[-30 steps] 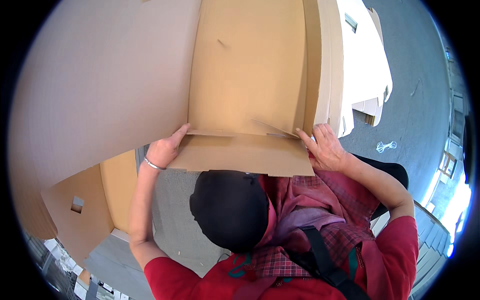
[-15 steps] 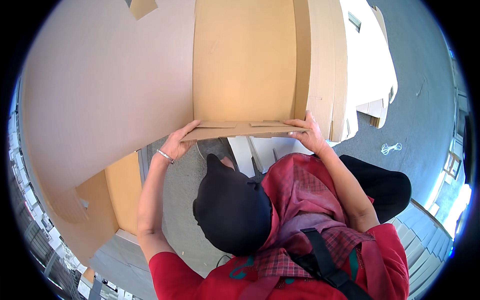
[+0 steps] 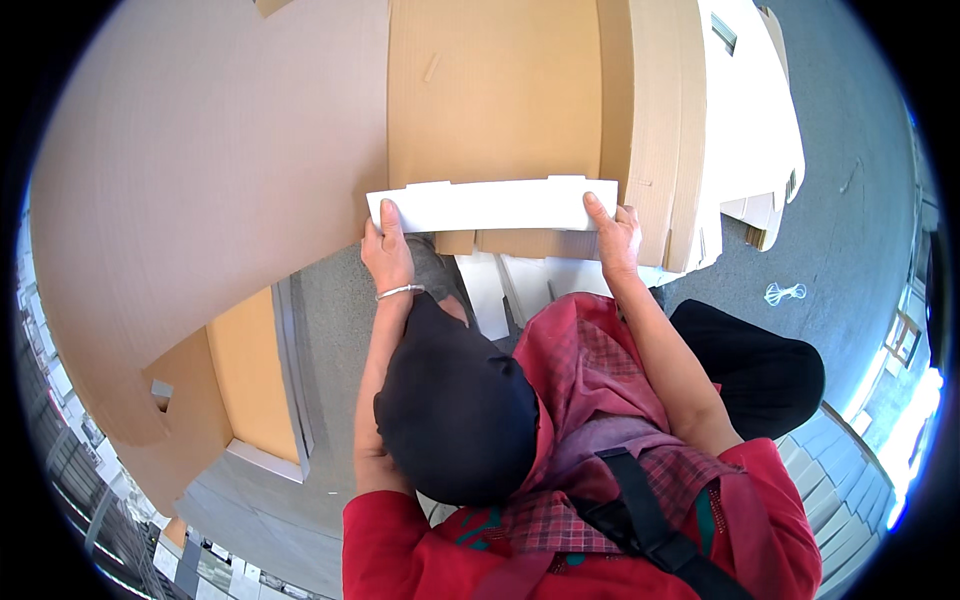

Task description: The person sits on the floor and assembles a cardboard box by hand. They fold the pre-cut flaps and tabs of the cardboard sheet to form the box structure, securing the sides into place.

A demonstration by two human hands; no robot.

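A white cardboard flap [image 3: 490, 206] with two small tabs along its far edge spans the near end of a brown open carton [image 3: 495, 100]. My left hand [image 3: 390, 255] grips its left end, thumb on the white face and fingers mostly hidden behind. At the right end my right hand [image 3: 620, 240] pinches it the same way, thumb on top. Brown cardboard shows just below the flap, between my hands. Whether the flap's near edge is joined to the carton, I cannot tell.
A large brown cardboard sheet [image 3: 220, 170] spreads across the left. White cut cardboard pieces [image 3: 755, 110] lie right of the carton. A bundle of white string [image 3: 785, 293] rests on the grey floor [image 3: 845, 250]. Below the sheet stands another carton part [image 3: 255, 375].
The flap has tipped so its white face now shows instead of its brown side. My left hand has moved right and upward; both thumbs now press on the white face.
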